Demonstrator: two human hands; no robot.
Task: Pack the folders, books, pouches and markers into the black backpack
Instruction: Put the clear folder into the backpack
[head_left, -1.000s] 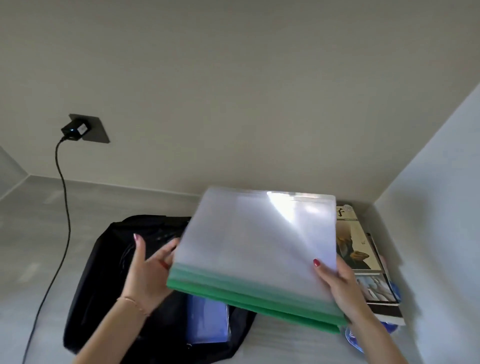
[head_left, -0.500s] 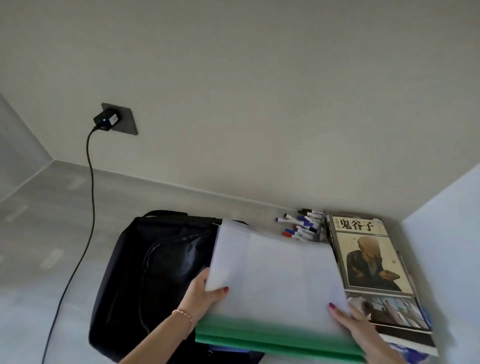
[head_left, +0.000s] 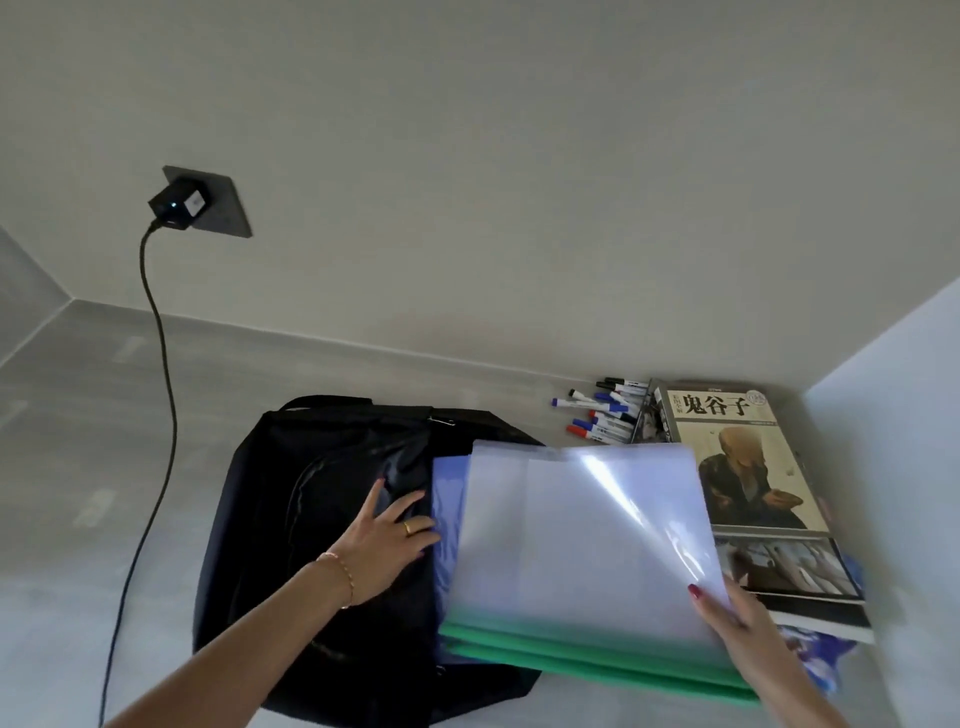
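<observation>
Pinching the folders (head_left: 582, 540) by the near corner with the right hand (head_left: 748, 629). Spreading the left hand (head_left: 389, 535) flat, holding the backpack (head_left: 311, 499) flap back; sliding in squarely, probably best.

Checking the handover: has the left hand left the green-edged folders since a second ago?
Yes. The left hand has shifted leftward off the green-edged folders and now lies on the black backpack.

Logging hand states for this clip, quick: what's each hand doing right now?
Left hand: open, fingers spread, pressing on the black backpack.
Right hand: holding the green-edged folders at their near right corner.
</observation>
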